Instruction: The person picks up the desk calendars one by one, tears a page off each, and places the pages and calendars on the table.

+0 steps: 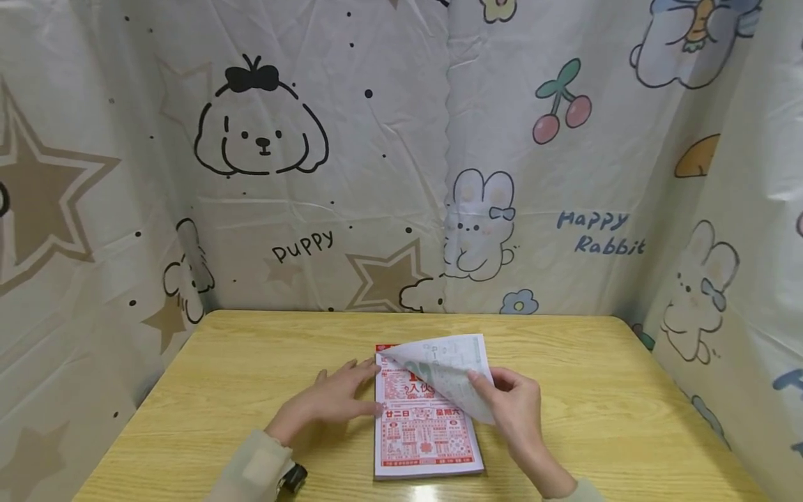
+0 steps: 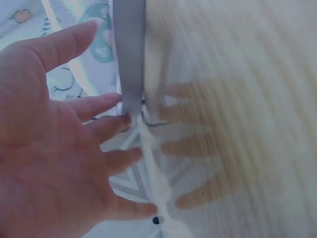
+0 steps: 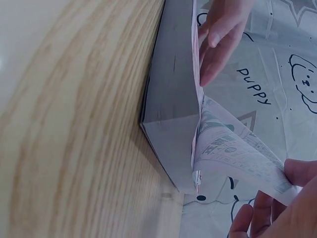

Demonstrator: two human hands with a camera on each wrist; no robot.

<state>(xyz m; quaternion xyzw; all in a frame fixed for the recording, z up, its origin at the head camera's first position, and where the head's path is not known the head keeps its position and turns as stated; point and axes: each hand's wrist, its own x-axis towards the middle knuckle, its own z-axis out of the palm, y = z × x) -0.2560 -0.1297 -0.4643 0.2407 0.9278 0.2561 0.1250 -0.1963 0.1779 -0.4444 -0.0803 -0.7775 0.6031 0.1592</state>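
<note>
On the wooden table [image 1: 270,348] I see the calendar pad [image 1: 426,439] lying flat. The right hand [image 1: 517,411] pinches its lifted page [image 1: 456,369]; the left hand [image 1: 335,397], fingers spread, seemingly steadies the pad's edge.

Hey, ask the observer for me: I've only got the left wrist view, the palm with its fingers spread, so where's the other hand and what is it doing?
Observer: The right hand pinches a lifted sheet of the pad.
Operator: What colour is the print on the page beneath?
Observer: Red, in characters and boxed patterns.
Operator: Does the lifted sheet cover any of that page?
Observer: Yes, its upper right part, as the head view shows it.
</note>
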